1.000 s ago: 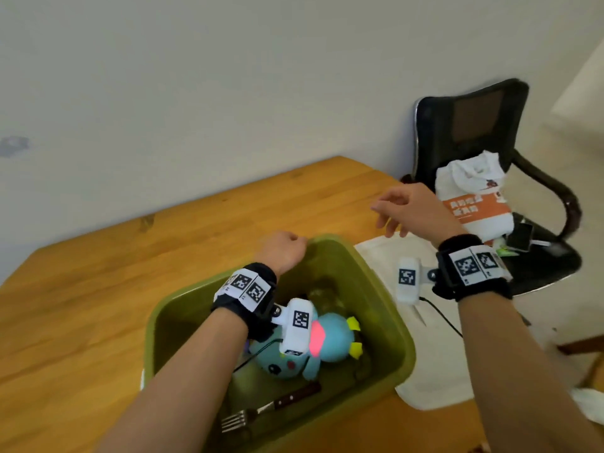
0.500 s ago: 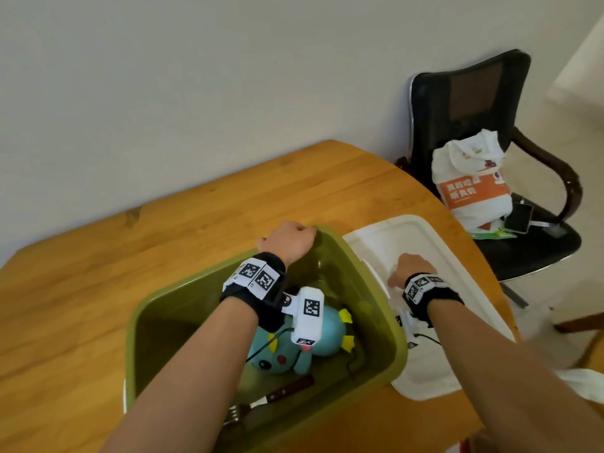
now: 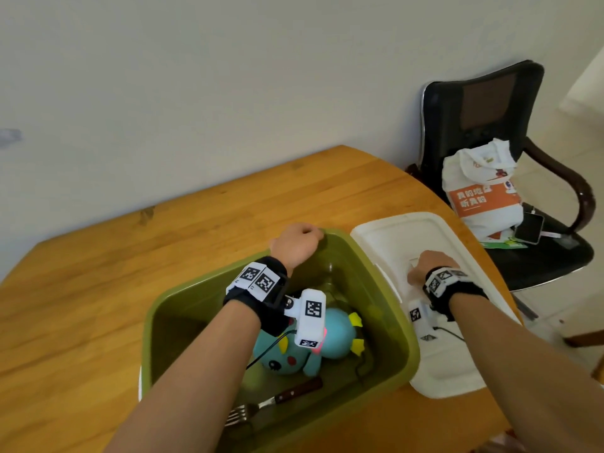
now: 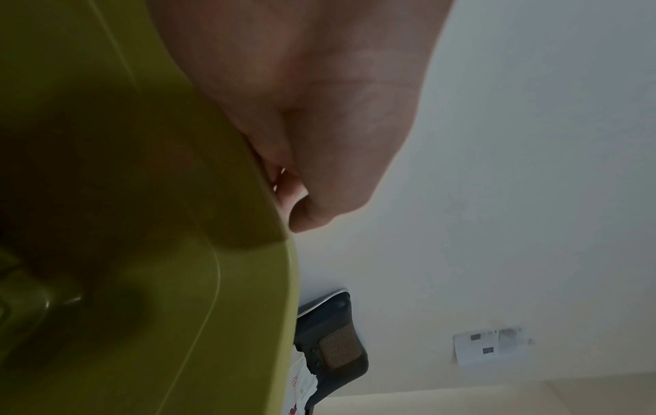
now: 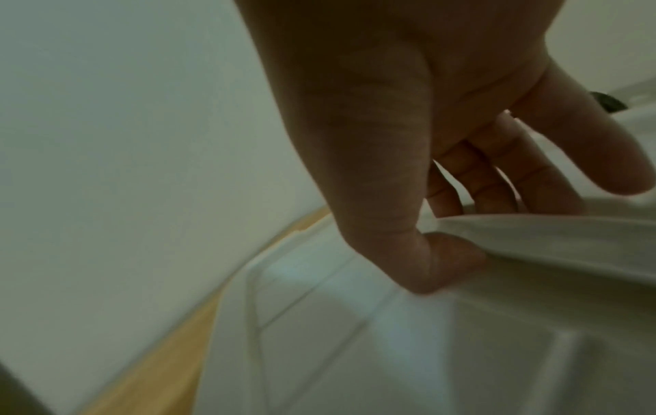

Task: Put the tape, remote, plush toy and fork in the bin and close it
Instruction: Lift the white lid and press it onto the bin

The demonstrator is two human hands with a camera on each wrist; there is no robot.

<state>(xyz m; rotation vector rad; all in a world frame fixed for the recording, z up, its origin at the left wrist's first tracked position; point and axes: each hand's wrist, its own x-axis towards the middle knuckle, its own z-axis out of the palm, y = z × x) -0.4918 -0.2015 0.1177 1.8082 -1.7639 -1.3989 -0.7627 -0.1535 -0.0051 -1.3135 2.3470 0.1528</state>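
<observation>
The green bin (image 3: 412, 351) stands open on the wooden table. Inside it lie a blue plush toy (image 3: 336, 335) and a fork (image 3: 271, 403) with a dark wooden handle. No tape or remote shows; my left forearm covers part of the inside. My left hand (image 3: 295, 243) grips the bin's far rim, and in the left wrist view its fingers (image 4: 294, 196) curl over the green edge (image 4: 213, 266). The white lid (image 3: 408, 230) lies flat to the right of the bin. My right hand (image 3: 425, 266) pinches a raised strip on the lid (image 5: 550, 238), thumb (image 5: 444, 266) on one side and the other fingers behind it.
A black office chair (image 3: 490, 103) stands off the table's right corner, with a white and orange bag (image 3: 480, 194) and a phone (image 3: 529, 227) on its seat. The wall runs close behind the table (image 3: 98, 289). The lid reaches the table's right edge.
My right hand has come down from above the lid and taken hold of it. The left hand has kept its grip on the bin's rim. The head view has shifted slightly.
</observation>
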